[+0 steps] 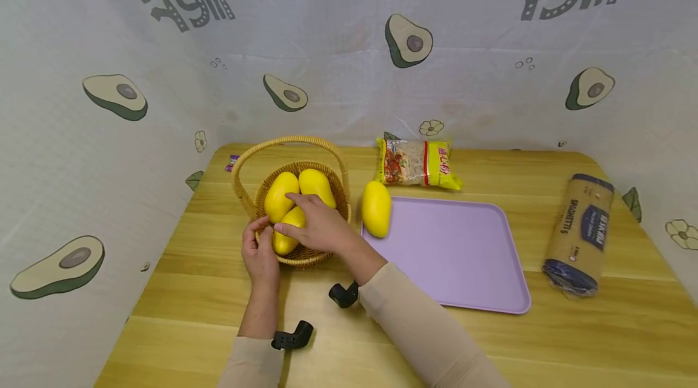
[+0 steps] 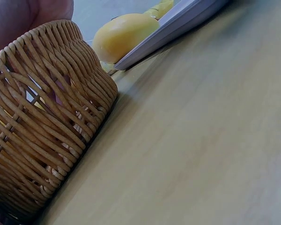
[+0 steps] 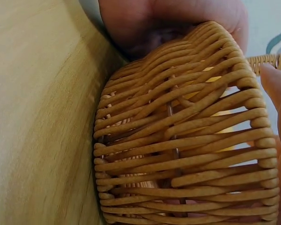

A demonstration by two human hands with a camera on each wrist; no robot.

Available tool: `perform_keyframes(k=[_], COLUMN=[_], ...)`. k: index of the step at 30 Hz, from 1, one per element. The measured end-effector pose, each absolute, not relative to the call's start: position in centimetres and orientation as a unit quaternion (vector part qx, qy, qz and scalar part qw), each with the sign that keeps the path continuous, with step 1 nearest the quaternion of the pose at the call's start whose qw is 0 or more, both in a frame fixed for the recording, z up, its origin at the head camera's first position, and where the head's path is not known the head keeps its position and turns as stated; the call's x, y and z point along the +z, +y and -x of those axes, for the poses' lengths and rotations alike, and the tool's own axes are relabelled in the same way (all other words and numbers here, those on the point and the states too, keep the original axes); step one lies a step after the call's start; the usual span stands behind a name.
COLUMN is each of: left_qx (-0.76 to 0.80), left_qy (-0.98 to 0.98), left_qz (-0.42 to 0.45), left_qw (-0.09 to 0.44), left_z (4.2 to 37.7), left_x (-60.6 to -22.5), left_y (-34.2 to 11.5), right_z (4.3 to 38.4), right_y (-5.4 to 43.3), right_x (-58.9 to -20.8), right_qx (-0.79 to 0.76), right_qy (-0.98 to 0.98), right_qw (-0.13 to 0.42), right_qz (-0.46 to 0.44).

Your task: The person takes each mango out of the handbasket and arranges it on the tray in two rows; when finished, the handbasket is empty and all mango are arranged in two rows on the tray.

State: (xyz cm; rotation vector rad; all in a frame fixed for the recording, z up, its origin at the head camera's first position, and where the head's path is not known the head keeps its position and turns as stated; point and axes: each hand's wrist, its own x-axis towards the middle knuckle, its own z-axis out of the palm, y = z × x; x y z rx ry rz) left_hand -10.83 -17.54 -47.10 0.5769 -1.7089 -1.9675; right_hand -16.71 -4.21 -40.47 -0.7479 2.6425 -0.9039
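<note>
While the wicker basket (image 1: pixel 305 262) is held at its rim by the left hand (image 1: pixel 262 260), apparently for steadiness, the front mango (image 1: pixel 286 242) inside is grasped from above by the right hand (image 1: pixel 323 226), seemingly for control.

On bench (image 1: pixel 180 309), left to right: basket (image 1: pixel 305 261), three mangoes (image 1: pixel 280 197) inside; single mango (image 1: pixel 376 209) at corner of tray (image 1: pixel 452 248), food packet (image 1: pixel 418 162) behind; spaghetti pack (image 1: pixel 580 233).
</note>
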Motion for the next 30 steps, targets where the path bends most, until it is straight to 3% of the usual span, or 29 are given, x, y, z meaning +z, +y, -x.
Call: perform_keyframes(k=[30], left_qx=[-0.721], left_qy=[-0.619], left_qz=[-0.212], left_qw=[0.227], left_z=[10.8], left_x=[-47.0], left_y=[-17.5], right_z=[16.7], right_y=[-5.3], right_x=[-41.1], right_qx=[-0.257], right_qy=[0.929], right_qw=[0.095], right_qz=[0.248])
